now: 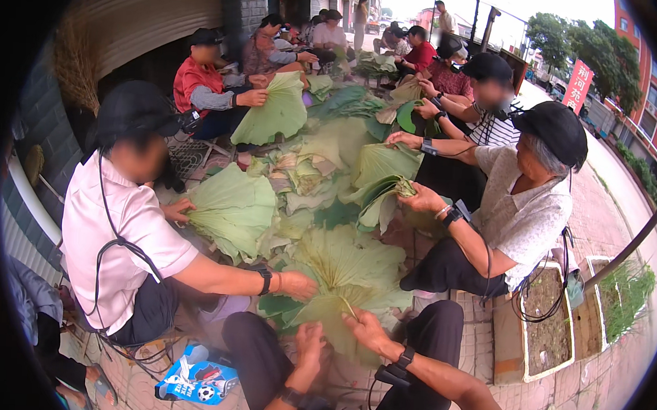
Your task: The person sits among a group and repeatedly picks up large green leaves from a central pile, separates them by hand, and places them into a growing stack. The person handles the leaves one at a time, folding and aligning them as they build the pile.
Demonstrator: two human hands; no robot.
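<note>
Leaf position: directly ahead of both hands, with no gap to the right. Noted as a broad, pale green leaf, fanned out away from the wearer, with ribs running outward from a gathered point just ahead of the fingertips. Judged wider from side to side than deep; no clear long axis to record beyond the spread of the ribs. Near part drooping back toward the space between the hands.

At the right hand: thumb and fingers brought together, seemingly pinching a short pale stalk at the near part of the leaf, tilted forward and to the left. Rated the nearer of the two to the gathered point.

At the left hand: fingers curled, blurred, set lower and closer to the wearer, just beside the leaf's drooping edge. Cannot tell whether gripping or only touching.

Ahead and left of the left hand: a co-worker's hand at the leaf's left margin, above a darker green leaf. Well to the left of the left hand and nearer the wearer: a blue printed bag on the paving.
</note>
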